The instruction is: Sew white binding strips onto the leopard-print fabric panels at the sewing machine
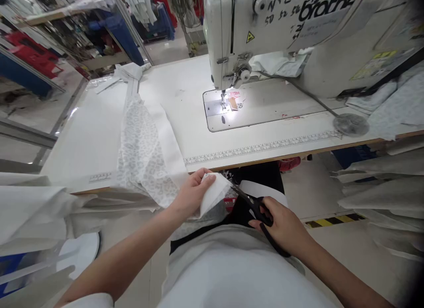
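My left hand [194, 191] pinches a folded corner of white fabric [214, 191] over my lap, just off the table's front edge. From there a pale leopard-print cloth [142, 144] with a plain white band [168, 144] runs back over the left part of the table. My right hand [281, 219] grips black scissors [253, 203] by the handles. Their blades point left, with the tips at the right edge of the fabric corner; whether they touch it I cannot tell. A loose white strip [263, 188] curves behind the scissors.
A white sewing machine [251, 29] stands on the table [185, 91], its needle area lit. A printed ruler [261, 146] runs along the front edge. A round grey pad [351, 123] and more printed cloth [400, 104] lie at right. Pale fabric hangs on both sides [29, 211].
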The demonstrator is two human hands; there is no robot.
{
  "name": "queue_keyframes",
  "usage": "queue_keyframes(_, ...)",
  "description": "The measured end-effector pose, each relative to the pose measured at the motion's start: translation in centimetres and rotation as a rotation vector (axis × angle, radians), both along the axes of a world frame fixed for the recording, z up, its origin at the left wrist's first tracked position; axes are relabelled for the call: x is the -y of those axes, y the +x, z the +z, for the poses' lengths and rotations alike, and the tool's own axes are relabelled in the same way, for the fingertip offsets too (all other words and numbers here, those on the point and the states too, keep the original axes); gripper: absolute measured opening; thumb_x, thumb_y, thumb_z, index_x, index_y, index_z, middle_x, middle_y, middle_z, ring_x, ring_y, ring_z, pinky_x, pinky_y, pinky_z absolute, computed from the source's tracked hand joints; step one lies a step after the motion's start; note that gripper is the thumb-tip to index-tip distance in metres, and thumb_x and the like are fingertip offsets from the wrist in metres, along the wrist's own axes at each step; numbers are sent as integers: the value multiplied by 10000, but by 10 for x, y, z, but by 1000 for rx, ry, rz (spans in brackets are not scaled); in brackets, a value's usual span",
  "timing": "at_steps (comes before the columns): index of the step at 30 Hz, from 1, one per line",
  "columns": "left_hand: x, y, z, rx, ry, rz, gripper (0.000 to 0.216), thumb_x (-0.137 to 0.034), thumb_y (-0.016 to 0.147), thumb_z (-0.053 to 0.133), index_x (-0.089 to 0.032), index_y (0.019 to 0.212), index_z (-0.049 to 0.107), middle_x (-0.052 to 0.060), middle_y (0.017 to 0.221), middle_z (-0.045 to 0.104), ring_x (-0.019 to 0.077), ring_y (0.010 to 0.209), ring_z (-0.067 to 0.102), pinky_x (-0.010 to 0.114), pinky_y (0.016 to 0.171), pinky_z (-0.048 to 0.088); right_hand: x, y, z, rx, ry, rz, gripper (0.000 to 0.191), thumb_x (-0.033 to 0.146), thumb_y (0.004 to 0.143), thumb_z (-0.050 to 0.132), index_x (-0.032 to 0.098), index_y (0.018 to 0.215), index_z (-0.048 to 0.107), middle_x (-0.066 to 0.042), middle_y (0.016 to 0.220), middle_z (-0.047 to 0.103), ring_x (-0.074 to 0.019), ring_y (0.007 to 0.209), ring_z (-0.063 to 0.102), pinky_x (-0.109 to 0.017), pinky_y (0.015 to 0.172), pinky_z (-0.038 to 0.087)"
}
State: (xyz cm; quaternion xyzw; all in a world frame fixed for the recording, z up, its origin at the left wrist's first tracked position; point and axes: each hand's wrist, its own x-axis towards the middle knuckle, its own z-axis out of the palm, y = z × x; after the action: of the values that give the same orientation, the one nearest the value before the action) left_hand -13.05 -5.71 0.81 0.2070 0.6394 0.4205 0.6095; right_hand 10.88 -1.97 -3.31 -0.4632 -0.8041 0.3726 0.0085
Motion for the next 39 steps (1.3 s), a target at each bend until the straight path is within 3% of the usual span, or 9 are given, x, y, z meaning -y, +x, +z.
queue_keyframes(12,0,5,-15,3,133,137,336,-458,730,658,-193,828,477,-27,619,594,102,510,554,173,458,425,11,-12,-10,25,113,-58,337,483,774,601,220,766,391,-24,802,545,-223,749,547,-289,598,386)
queue_keyframes(22,-2,24,-7,-73,117,141,374,-484,692,669,-176,736,461,-49,565,556,76,481,498,152,435,389,14,-22,-12,0,177,-115,346,476,741,641,209,801,429,-43,846,567,-240,785,558,-297,612,390)
queue_keyframes(25,1,31,-10,-89,114,123,350,-479,726,638,-177,735,463,-52,553,543,74,477,484,151,435,372,16,-26,-13,-41,119,-136,328,479,763,615,209,750,429,-34,782,568,-216,705,547,-295,601,384)
queue_keyframes(29,4,28,-5,-138,113,64,329,-487,762,599,-185,755,468,-56,557,533,82,482,486,162,441,372,20,-25,-17,-117,-73,-170,348,485,788,573,217,641,406,3,642,542,-177,595,520,-271,555,373)
queue_keyframes(32,-5,12,10,-344,188,-67,306,-496,803,545,-191,796,529,-31,619,582,112,535,532,192,477,400,17,-22,-13,-178,-102,-221,368,487,772,578,220,613,381,23,599,516,-160,566,502,-251,527,367)
queue_keyframes(34,-22,-4,21,-661,290,-174,287,-470,832,515,-195,832,593,-12,659,610,134,589,558,217,528,416,5,-20,-4,-167,-36,-234,370,493,751,590,222,617,375,30,592,501,-154,550,486,-245,506,359)
queue_keyframes(37,-59,-30,27,-1168,443,-319,268,-398,866,472,-195,867,647,21,774,644,170,703,583,260,627,427,-33,-18,16,-105,157,-236,313,473,709,622,219,698,439,4,691,542,-171,610,517,-255,525,379)
queue_keyframes(39,-83,-44,22,-1348,464,-397,247,-346,874,453,-190,929,636,41,889,641,184,752,585,286,663,431,-72,-17,29,-59,312,-226,299,451,692,632,207,798,498,-36,803,574,-205,707,550,-279,580,412)
